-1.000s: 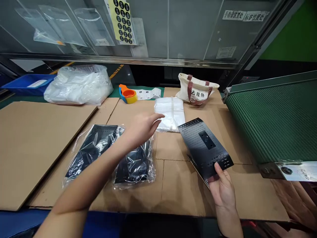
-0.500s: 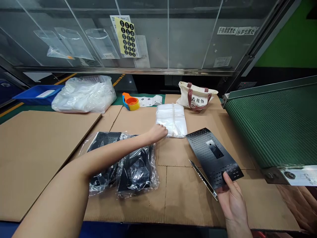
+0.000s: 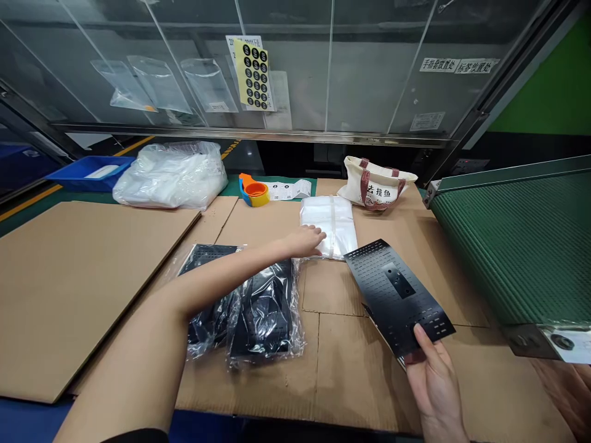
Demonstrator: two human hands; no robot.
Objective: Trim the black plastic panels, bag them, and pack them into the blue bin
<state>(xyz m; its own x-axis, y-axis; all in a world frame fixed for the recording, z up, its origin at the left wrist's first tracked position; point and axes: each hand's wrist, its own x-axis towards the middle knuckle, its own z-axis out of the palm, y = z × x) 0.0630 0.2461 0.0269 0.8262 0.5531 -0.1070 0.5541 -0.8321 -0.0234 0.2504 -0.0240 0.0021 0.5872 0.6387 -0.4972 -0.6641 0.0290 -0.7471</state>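
Observation:
My right hand grips the near end of a black perforated plate, thumb on top, above the cardboard. Partly under the plate lies a thin metallic tool. My left hand reaches across to the near left edge of a stack of clear plastic bags bound with a band. Its fingers are bent over the bags, and whether they pinch one is too small to tell. Beneath my left forearm lie black plates in clear plastic, one bagged plate in front and another bagged plate to its left.
Cardboard sheets lie at left. Behind stand a blue tray, a big plastic bag, an orange-yellow tape dispenser and a cloth bag. A green conveyor borders the right; a clear panel hangs in front.
The view has shifted, so most things sit further right. My left hand's fingers have loosened from a fist and extended over the bag stack. The black plate now covers more of the metallic tool.

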